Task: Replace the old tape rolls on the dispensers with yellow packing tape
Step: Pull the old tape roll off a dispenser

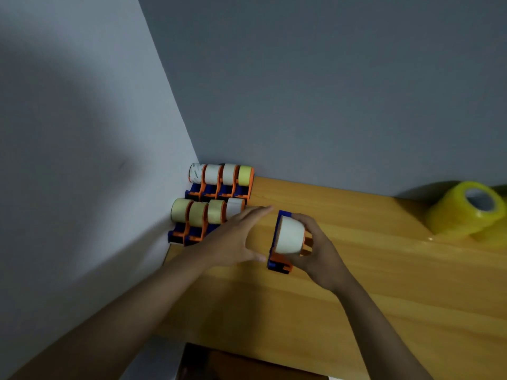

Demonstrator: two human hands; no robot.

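Head view: right hand (312, 250) grips a blue/orange dispenser (279, 263) loaded with a white tape roll (289, 235), fingers curled round the roll's right side. Left hand (238, 237) is flat and open, fingers straight, just left of that dispenser; thumb tip near its lower left corner, contact unclear due to blur.

Held dispenser sits mid-tabletop (384, 283), closer to the back edge than the front. Long axis runs roughly front-to-back, tilted a little; blue end toward the back wall (329, 91), orange part toward the front edge. Roll axis runs left-right.

Room: open wood to the right of the right hand and toward the front edge. Left side is tight. Back left corner holds two rows of dispensers hard against the side wall (82, 133). Back row (222, 179): three white rolls and one yellow at its right end. Front row (203, 215): three yellow rolls, one white at its right end, left hand's fingers partly over that end.

Stack of yellow packing tape (466, 212) lies on its side at the back right of the tabletop, well apart from both hands, core opening facing up and right, blurred.

Front edge: something dark brown (247, 363) below the tabletop, not identifiable.
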